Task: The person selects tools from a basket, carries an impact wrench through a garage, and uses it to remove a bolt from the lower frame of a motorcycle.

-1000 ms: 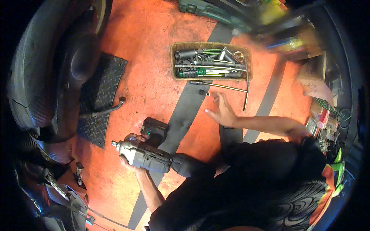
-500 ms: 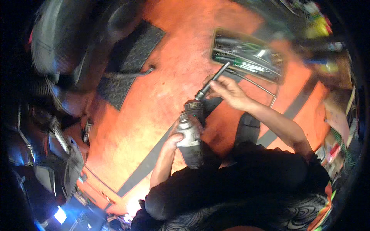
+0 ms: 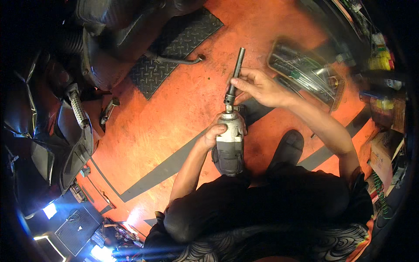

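My left hand point(image 3: 214, 135) is wrapped round the silver front of a cordless impact wrench point(image 3: 230, 153), which points away from me above my lap. In my right hand point(image 3: 262, 88), fingers and thumb pinch a dark extension bar point(image 3: 238, 63) with a socket end. That end sits at the wrench's square drive point(image 3: 229, 108), nearly in line with it. Whether it is fully seated I cannot tell. The bar's other end sticks up past my fingers.
An oblong tray point(image 3: 338, 98) of metal tools lies on the orange floor at the right. Black motorcycle bodywork point(image 3: 102, 65) fills the left, beside a diamond-patterned black mat point(image 3: 146, 76). My dark shoe point(image 3: 288, 146) is near the wrench. A cardboard box point(image 3: 382, 157) stands far right.
The bar, held apart and slanted beyond the wrench before, has come onto its drive and turned more upright. The wrench has swung straighter and shifted slightly right. The whole view has turned a little.
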